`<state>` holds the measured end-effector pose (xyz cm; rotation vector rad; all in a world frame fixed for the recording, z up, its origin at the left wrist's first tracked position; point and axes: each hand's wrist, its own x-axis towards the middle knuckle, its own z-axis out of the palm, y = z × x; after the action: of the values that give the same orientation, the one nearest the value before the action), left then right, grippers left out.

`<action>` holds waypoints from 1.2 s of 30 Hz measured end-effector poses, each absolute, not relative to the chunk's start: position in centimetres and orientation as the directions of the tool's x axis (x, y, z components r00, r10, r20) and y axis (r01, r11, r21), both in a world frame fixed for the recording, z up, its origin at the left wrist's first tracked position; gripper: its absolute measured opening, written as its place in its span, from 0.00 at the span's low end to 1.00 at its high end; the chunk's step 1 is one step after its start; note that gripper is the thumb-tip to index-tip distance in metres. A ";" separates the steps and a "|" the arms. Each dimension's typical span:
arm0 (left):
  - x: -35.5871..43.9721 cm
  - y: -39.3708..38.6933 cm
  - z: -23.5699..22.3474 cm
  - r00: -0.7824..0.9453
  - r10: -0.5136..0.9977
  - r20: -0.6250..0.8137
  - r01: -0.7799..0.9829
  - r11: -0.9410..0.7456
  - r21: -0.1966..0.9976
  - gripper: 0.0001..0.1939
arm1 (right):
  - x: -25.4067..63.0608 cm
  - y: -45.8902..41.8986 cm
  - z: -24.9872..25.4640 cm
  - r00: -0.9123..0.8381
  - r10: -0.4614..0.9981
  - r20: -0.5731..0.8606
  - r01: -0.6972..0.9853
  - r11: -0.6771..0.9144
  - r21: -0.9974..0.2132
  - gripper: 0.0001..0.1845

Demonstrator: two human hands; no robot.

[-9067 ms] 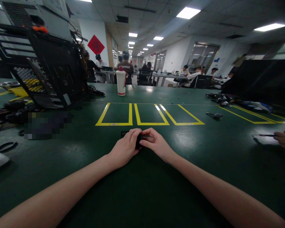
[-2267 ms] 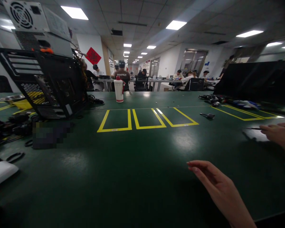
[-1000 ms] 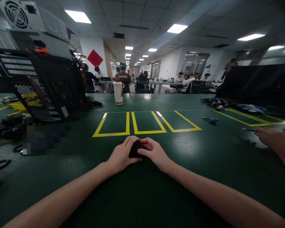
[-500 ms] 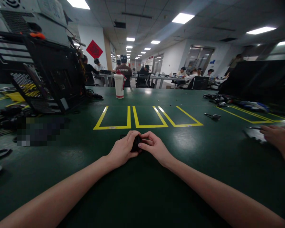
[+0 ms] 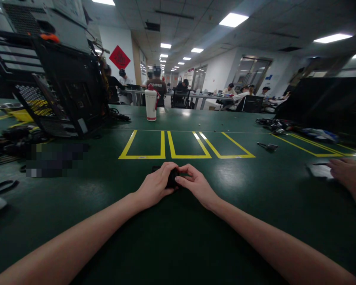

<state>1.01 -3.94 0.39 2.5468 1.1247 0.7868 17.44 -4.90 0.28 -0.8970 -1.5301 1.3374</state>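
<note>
Both my hands meet around a small dark rounded object (image 5: 172, 179) low over the green table (image 5: 172, 237). My left hand (image 5: 158, 181) wraps its near side, thumb below and fingers curled over the top. From the other side my right hand (image 5: 192, 181) pinches the same object between thumb and fingertips. The object's kind cannot be made out, since my fingers hide most of it. A flat dark piece (image 5: 156, 168) shows just behind my left fingers. Beyond my hands lie yellow tape outlines (image 5: 142, 157) on the tabletop.
An open black computer case (image 5: 62, 87) stands at the left, with cables (image 5: 8, 146) beside it. A white tumbler (image 5: 151, 103) stands farther back. To the right are a small dark tool (image 5: 267, 146), more cables (image 5: 274, 124) and another person's hand (image 5: 348, 174) by a pale flat item.
The view has shifted slightly, moving the scene a little to the right in the picture. My hands keep nearly the same grip on the dark object.
</note>
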 end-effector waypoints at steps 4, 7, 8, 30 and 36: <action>1.1 -3.9 0.4 0.558 0.744 0.368 0.610 -0.668 0.426 0.29 | 17.4 -4.9 0.4 -0.348 0.922 0.168 -0.023 0.171 -0.985 0.15; 1.0 -3.9 0.3 0.563 0.743 0.362 0.613 -0.670 0.419 0.30 | 17.6 -5.1 0.5 -0.334 0.930 0.153 -0.005 0.161 -0.987 0.20; 1.0 -3.9 0.2 0.560 0.744 0.364 0.617 -0.668 0.416 0.30 | 17.7 -5.1 0.5 -0.345 0.928 0.141 -0.004 0.149 -0.989 0.20; 1.0 -3.6 -0.2 0.555 0.725 0.408 0.610 -0.688 0.393 0.32 | 17.9 -5.0 0.2 -0.412 0.893 0.178 -0.070 0.164 -0.984 0.19; 1.0 -3.8 0.0 0.558 0.727 0.401 0.599 -0.687 0.412 0.29 | 17.9 -4.9 0.3 -0.380 0.915 0.136 -0.019 0.139 -0.990 0.16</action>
<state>0.97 -3.76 0.01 2.5651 1.1105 0.8166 17.92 -4.89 0.28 -0.8985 -1.5591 1.3728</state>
